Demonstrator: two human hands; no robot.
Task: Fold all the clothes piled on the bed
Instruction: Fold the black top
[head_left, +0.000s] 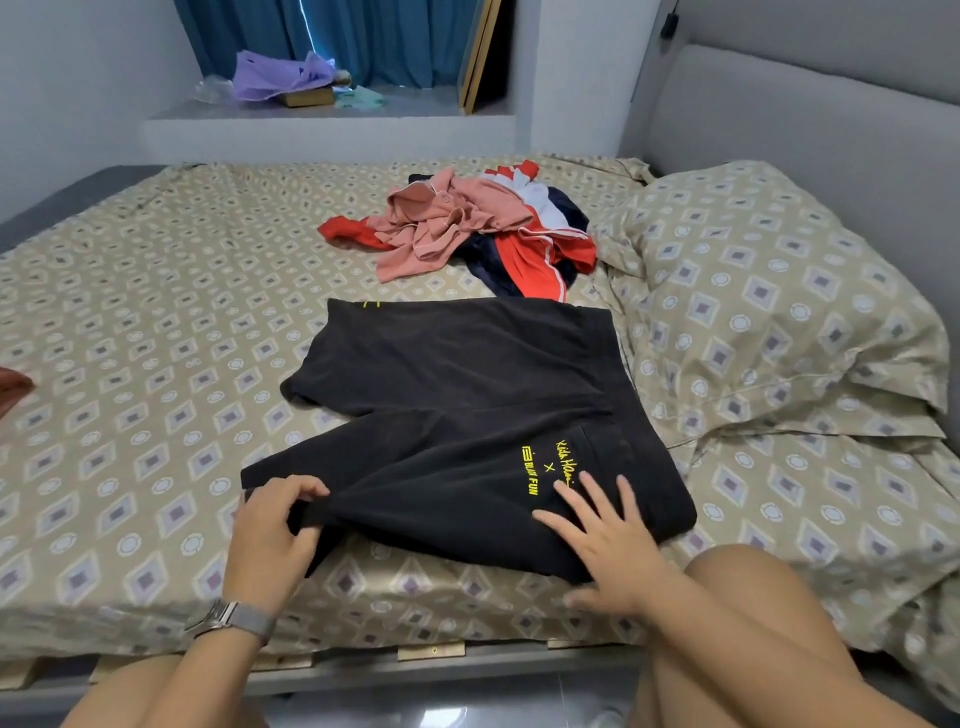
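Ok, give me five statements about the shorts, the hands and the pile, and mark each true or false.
1. The left hand pinches a leg hem of the black shorts. True.
2. The right hand is curled into a fist above the shorts. False: it lies flat on them, fingers spread, by the yellow print.
3. The pile lies beyond the shorts, near the pillow. True.
4. The shorts are already folded into a small square. False: they lie spread out, both legs showing.
5. A watch is on the right wrist. False: it is on the left wrist.
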